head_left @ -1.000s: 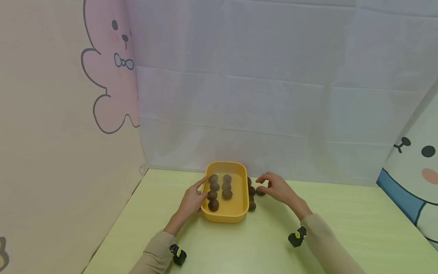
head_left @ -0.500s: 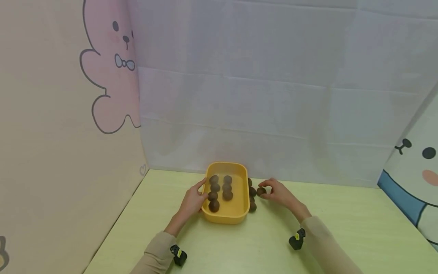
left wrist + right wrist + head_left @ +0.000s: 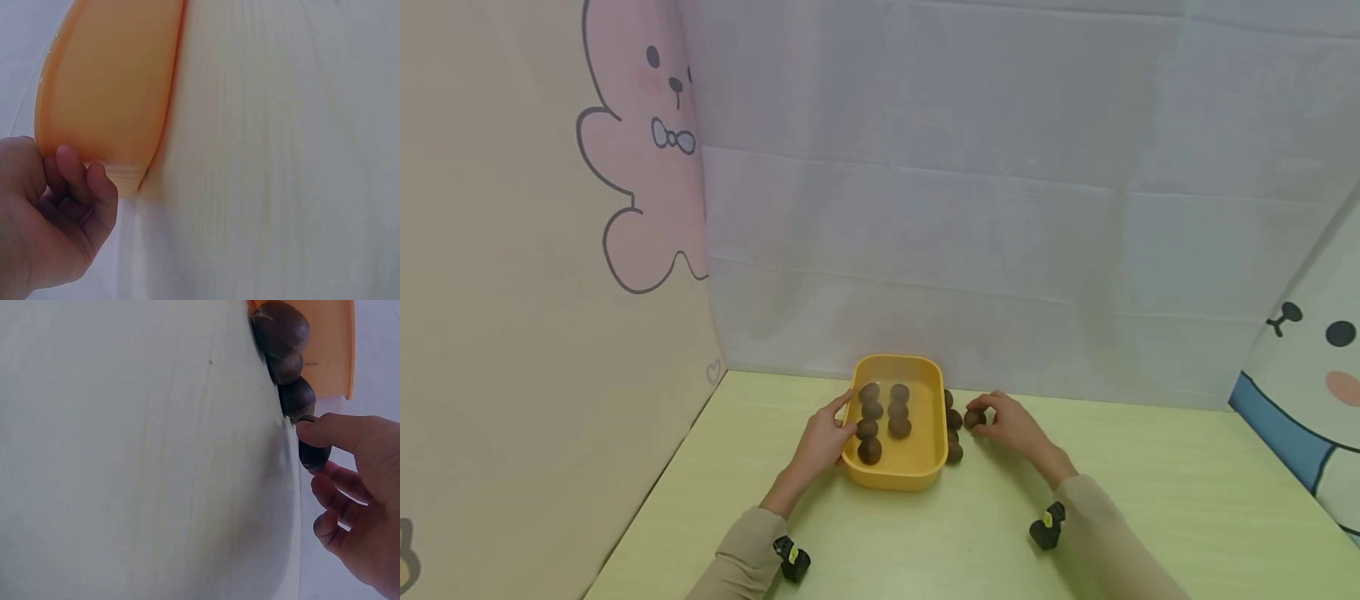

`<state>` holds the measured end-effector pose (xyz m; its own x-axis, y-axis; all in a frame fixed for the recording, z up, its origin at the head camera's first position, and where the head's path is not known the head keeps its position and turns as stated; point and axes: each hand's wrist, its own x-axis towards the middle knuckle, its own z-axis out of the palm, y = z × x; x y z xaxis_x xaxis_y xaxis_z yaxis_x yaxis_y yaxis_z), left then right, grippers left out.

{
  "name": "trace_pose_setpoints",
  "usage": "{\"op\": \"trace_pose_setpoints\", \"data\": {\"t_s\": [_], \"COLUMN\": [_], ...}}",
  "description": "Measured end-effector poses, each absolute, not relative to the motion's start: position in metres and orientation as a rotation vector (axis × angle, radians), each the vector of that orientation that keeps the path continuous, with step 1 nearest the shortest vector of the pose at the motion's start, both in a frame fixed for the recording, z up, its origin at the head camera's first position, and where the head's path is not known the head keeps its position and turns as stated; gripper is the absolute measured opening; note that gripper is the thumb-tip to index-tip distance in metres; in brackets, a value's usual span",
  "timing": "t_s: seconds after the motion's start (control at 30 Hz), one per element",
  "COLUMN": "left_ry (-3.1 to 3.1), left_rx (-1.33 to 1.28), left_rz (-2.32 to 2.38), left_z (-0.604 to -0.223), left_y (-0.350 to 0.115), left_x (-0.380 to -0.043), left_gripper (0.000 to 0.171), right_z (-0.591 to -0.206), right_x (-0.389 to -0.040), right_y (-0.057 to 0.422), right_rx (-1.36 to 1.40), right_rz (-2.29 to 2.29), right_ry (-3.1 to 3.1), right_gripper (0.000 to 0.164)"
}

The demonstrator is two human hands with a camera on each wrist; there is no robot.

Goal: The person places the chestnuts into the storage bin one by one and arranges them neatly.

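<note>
A yellow plastic tray [image 3: 891, 481] stands on the table with several brown chestnuts [image 3: 898, 427] in two columns inside. My left hand [image 3: 815, 438] grips its left side wall; in the left wrist view the curled fingers [image 3: 100, 181] press against the orange-looking tray [image 3: 112, 81]. Just off the tray's right side, my right hand [image 3: 1015, 427] pinches a single chestnut [image 3: 973, 419] between thumb and fingers. The right wrist view shows this dark, glossy chestnut [image 3: 314, 454] at the thumb tip, close to the table. Part of it is hidden by the thumb.
Several more chestnuts [image 3: 953, 452] lie along the outside of the tray's right wall. A white cloth wall [image 3: 895, 275] rises right behind the tray. The pale yellow-green table [image 3: 1150, 483] extends to the right and front, with a printed side panel [image 3: 550, 333] at left.
The right hand has come down over the loose chestnut, and its thumb and fingers have come together on it. The left hand and the tray have stayed in place.
</note>
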<state>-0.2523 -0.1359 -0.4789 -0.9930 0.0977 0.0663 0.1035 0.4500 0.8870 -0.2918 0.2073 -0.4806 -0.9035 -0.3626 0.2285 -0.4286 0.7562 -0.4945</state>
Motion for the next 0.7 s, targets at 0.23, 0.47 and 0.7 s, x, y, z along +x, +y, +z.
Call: {"op": "trace_pose_setpoints", "data": {"t_s": [0.23,0.47,0.7], "left_ry": [-2.665,-2.661,-2.666], "left_rx": [-0.200,-0.205,-0.201], "left_rz": [-1.651,-1.654,-1.644], "left_z": [-0.480,-0.481,-0.480], "left_y": [-0.138,-0.138,-0.138], "left_x": [-0.253,-0.253,-0.253], "left_gripper": [0.066,0.066,0.065], "right_z": [-0.464,-0.447,-0.438], "right_x": [-0.284,-0.274,-0.270], "right_y": [0.203,0.194,0.180], "right_rx": [0.653,0.712,0.786], "right_rz": [0.854,0.871,0.843], "right_ry": [-2.798,-2.790,-2.761], "right_gripper": [0.034,0.034,0.034]}}
